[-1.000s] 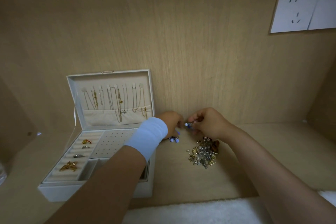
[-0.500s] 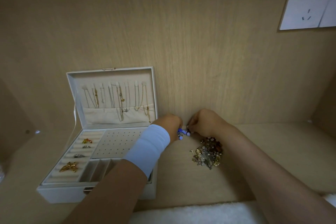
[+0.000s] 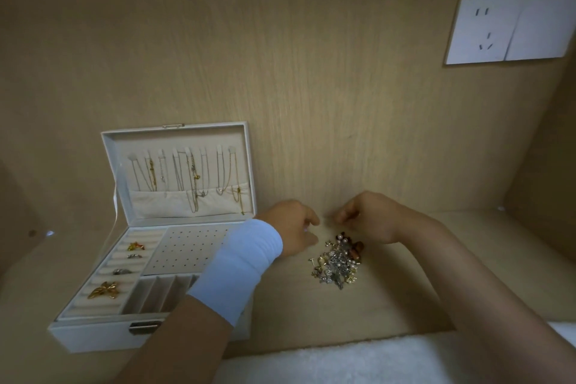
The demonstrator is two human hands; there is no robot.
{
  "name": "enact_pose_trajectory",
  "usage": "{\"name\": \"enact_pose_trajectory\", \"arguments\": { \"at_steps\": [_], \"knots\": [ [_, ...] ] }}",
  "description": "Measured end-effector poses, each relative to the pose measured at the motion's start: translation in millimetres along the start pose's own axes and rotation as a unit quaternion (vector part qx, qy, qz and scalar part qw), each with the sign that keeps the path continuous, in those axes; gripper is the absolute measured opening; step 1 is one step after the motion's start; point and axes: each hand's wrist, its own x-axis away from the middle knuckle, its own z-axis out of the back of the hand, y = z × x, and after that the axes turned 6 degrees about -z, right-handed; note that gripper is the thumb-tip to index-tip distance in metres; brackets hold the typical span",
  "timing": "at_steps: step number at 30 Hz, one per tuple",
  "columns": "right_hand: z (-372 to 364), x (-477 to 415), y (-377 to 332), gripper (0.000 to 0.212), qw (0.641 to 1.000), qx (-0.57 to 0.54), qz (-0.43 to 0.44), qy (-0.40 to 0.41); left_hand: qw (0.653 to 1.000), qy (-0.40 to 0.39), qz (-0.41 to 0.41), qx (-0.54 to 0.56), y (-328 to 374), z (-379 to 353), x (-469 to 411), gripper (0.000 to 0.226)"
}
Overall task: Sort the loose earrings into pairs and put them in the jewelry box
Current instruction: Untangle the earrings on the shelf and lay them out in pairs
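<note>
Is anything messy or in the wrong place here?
Yes. The earrings lie in one tangled heap on the wooden shelf, right of the open jewelry box, not inside it. The visible part of its holed panel holds none. Nothing looks broken.

Open jewelry box [image 3: 93, 335] lower left of frame, lid upright behind tray. Earring pile [image 3: 338, 262] right of box, lower centre. Both hands [image 3: 291, 224] [image 3: 369, 217] just above pile. Wall socket [image 3: 508, 26] upper right.

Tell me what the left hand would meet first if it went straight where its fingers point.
Probably the right hand, just across a small gap; the earring pile sits nearer, off that line.
</note>
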Motion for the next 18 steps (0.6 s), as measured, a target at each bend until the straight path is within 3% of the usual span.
{"name": "enact_pose_trajectory", "arguments": {
  "at_steps": [3, 9, 18],
  "knots": [
    [-11.5, 9.3, 10.0, 0.036, 0.998, -0.036, 0.016, -0.057, 0.997, -0.077, 0.024, 0.002, 20.3, -20.7, 4.0, 0.071],
    [-9.6, 13.6, 20.9, 0.026, 0.998, 0.0, 0.048, -0.043, 0.999, -0.02, 0.021, 0.025, 39.5, -44.1, 0.2, 0.047],
    [12.4, 20.8, 37.4, 0.015, 0.993, -0.055, -0.019, -0.101, 0.992, -0.019, -0.014, 0.126, 50.5, -45.2, 0.0, 0.049]
  ]
}}
